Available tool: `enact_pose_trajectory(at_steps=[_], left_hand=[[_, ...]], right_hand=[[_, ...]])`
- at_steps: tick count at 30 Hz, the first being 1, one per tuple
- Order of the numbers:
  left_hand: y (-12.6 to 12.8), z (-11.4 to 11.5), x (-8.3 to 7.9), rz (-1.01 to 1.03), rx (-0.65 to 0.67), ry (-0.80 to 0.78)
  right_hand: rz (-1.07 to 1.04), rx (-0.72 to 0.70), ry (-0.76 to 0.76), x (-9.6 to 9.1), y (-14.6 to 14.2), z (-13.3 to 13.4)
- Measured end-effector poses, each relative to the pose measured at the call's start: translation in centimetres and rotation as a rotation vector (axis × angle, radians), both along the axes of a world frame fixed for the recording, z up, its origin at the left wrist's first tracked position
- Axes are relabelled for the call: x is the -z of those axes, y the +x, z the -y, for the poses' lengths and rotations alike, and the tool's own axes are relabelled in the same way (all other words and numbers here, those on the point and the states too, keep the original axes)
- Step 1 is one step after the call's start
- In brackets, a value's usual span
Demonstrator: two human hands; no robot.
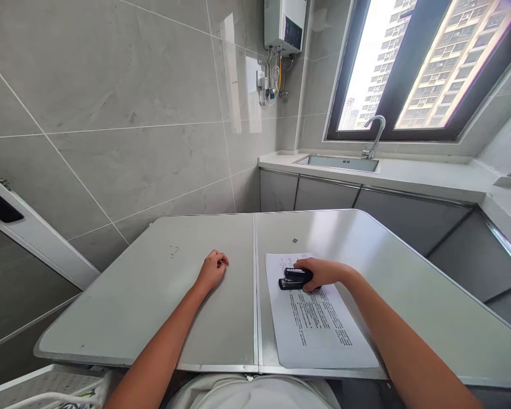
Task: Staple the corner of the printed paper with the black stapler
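My right hand [321,272] is wrapped round a black stapler [295,279] that rests on a printed sheet of paper [315,321], near the sheet's upper part. The sheet lies on the right half of a grey folding table [153,295]. My left hand [213,270] rests on the left half of the table with its fingers curled in and nothing visible in them. A small dark bit, perhaps a staple [295,241], lies on the table just beyond the paper.
A seam [255,284] runs down the table's middle. Behind it stand a white counter with a steel sink [340,163] and tap [375,136] under a window. A water heater [284,25] hangs on the tiled wall.
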State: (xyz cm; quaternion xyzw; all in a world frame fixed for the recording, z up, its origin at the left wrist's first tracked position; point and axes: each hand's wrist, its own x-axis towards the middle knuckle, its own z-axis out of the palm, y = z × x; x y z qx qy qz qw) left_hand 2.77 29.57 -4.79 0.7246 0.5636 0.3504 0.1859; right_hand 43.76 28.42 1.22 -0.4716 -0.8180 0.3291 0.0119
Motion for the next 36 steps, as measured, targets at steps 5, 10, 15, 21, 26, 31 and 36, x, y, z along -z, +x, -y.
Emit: enact_pose_trajectory(at_steps=[5,10,15,21,26,31,36], left_hand=[[-1.1,-1.4,0.3,0.289,-0.059,-0.047],[-2.6,-2.8,0.3,0.707,-0.15,-0.066],[-3.0,-2.9,0.5,0.879,-0.139,-0.112],[-3.1,-3.0,0.5,0.934,-0.155,-0.116],[-3.2,-3.1,0.5,0.939,-0.155,-0.129],[-3.3,-3.1,0.6,0.923,-0.158,-0.151],[-3.2,-2.9,0.3,0.907,-0.154,-0.167]], right_hand=[[-0.286,-0.009,0.005,1.6,2.4,-2.6],[-0.245,0.748,0.465,5.7,5.4,-6.0],[-0.029,0.805,0.497,7.9,6.1,-7.3],[0.019,0.781,0.504,8.0,5.9,-7.4],[0.029,0.792,0.498,8.0,5.9,-7.4],[0.015,0.794,0.498,8.0,6.0,-7.5],[0.013,0.798,0.5,8.1,6.0,-7.5]])
